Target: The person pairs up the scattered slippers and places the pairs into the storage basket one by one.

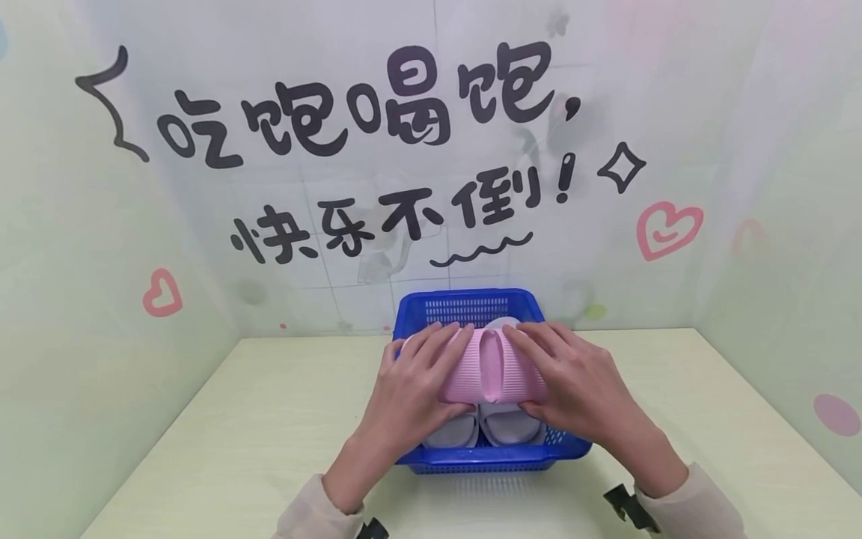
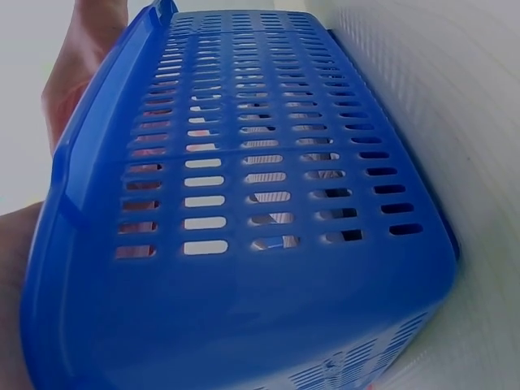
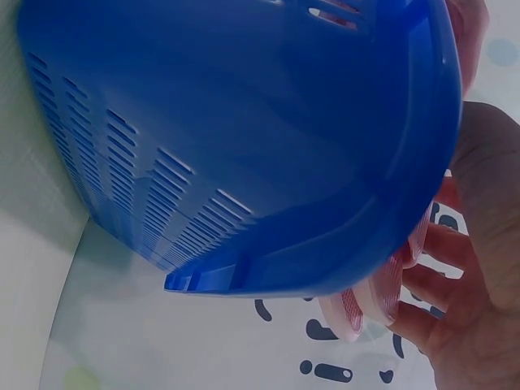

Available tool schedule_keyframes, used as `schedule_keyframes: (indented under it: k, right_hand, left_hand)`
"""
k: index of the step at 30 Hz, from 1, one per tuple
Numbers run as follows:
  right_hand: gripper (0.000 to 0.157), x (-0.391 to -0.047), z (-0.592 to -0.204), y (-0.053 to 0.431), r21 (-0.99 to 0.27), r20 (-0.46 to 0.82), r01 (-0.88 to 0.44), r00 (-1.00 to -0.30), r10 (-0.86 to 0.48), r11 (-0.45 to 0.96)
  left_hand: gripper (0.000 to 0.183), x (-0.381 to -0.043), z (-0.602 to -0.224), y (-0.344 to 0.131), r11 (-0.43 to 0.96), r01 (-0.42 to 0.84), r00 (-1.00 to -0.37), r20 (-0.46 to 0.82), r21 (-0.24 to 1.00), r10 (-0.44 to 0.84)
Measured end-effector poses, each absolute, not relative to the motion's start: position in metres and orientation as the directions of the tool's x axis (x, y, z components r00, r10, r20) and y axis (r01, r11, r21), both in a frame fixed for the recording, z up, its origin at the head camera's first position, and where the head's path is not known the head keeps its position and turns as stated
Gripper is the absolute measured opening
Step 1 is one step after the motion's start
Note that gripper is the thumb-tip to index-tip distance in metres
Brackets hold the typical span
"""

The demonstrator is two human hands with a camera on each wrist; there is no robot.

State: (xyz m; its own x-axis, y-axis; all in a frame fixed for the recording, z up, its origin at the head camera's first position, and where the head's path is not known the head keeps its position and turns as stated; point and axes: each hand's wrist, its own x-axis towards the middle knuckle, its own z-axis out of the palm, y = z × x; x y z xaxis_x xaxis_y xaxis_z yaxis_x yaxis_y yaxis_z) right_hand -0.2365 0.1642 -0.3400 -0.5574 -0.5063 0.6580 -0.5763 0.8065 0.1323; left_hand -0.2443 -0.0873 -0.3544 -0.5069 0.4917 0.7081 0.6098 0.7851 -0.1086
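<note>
A pair of pink ribbed slippers [image 1: 465,378] is held side by side over a blue plastic basket [image 1: 498,453]. My left hand [image 1: 411,389] grips the left slipper, fingers across its top and thumb at its near edge. On the other side my right hand [image 1: 582,378] grips the right slipper the same way. Below them, grey slippers [image 1: 512,427] lie inside the basket, partly hidden by the pink pair and my hands. In the right wrist view, pale pink soles [image 3: 378,292] show past the basket rim, beside the right hand's fingers.
The basket stands on a pale wooden table [image 1: 303,419], near the back wall [image 1: 337,224] with its black lettering and pink hearts. Side panels rise at left and right. Slotted basket walls [image 2: 244,162] fill much of the left wrist view.
</note>
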Motion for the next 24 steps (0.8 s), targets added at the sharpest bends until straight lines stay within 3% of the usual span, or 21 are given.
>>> schedule_keyframes:
  k: [24]
  right_hand:
    - [0.100, -0.2368, -0.3406, 0.1639, 0.135, 0.672, -0.569, -0.549, -0.497, 0.811]
  left_hand:
    - [0.103, -0.2434, -0.3533, -0.0878, 0.791, 0.602, -0.515, 0.703, -0.111, 0.491]
